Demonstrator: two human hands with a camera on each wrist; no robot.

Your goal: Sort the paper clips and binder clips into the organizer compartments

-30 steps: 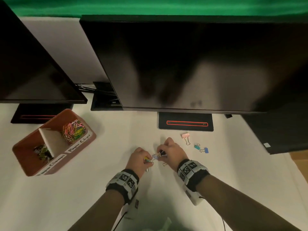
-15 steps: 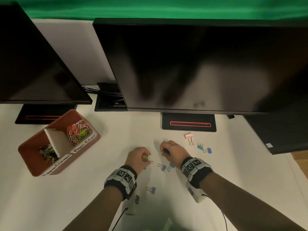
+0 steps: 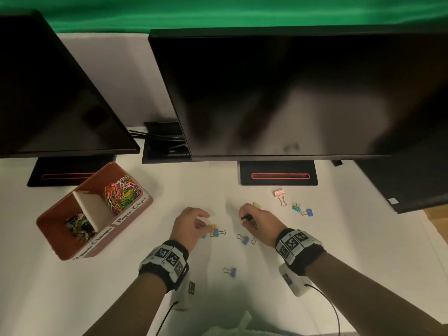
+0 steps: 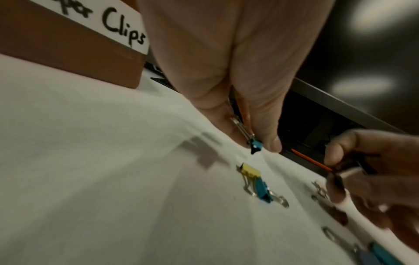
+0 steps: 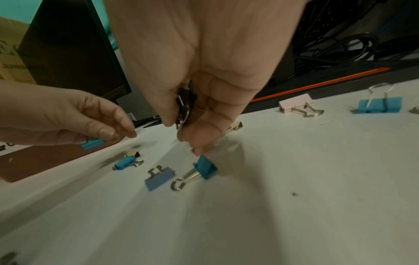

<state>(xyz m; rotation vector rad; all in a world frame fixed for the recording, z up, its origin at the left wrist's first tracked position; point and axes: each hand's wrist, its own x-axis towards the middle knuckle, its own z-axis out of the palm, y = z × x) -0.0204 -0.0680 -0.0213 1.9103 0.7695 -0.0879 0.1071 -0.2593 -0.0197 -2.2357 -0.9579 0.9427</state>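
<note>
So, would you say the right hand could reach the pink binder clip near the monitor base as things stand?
Probably yes: the pink binder clip lies on bare table just beyond the right hand, with nothing between them. But that hand already grips a black binder clip, so picking up another may be awkward.

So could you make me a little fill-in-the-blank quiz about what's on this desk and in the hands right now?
1. The left hand pinches a small ____ binder clip.
2. The right hand holds a ____ binder clip.
3. The colourful paper clips lie in the organizer compartment labelled "Paper ____".
4. The clip lying nearest the middle monitor's stand is ____.

Missing words: teal; black; Clips; pink
</note>
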